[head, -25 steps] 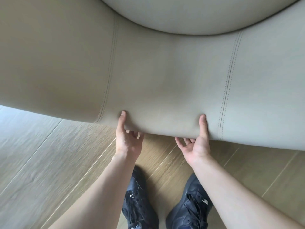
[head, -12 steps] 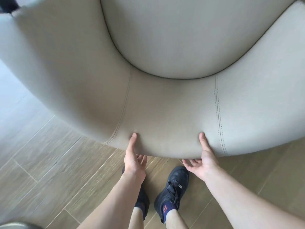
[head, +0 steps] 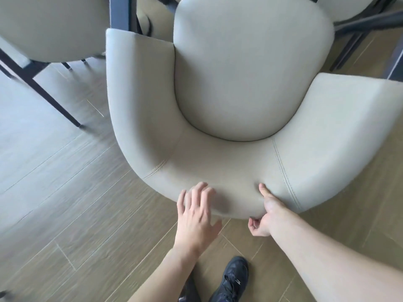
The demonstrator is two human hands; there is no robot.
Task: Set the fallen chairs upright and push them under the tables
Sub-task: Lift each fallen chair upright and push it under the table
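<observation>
- Closest to the camera there's a black lace-up shoe (head: 232, 280) on the wood-look plank floor (head: 65, 214), bottom middle, between the two bare forearms.
- The left hand (head: 197, 214) is flat and relaxed, fingers (head: 204, 192) spread wide and pretty straight, holding nothing. The tips lie over the near edge of the chair back; can't tell for sure if they actually touch, that bit is blurry.
- The right hand (head: 265, 216) has hold of the same rim just to the right: thumb pressed on top of the upholstery, the other fingers curled in under the edge, so it's pinching the backrest.
- The thing itself is a cream leather tub chair with a curved wraparound back (head: 218, 171) and a round padded seat cushion (head: 250, 73). It's standing upright on the floor, back toward the person, open front pointing away.
- Right past its front there are dark metal legs (head: 121, 13), looks like table or chair framing; not sure which.
- Far left is another cream upholstered chair (head: 50, 27) on thin dark legs (head: 45, 92), and a third pale seat (head: 349, 6) peeks in at the top right with dark bars under it.
</observation>
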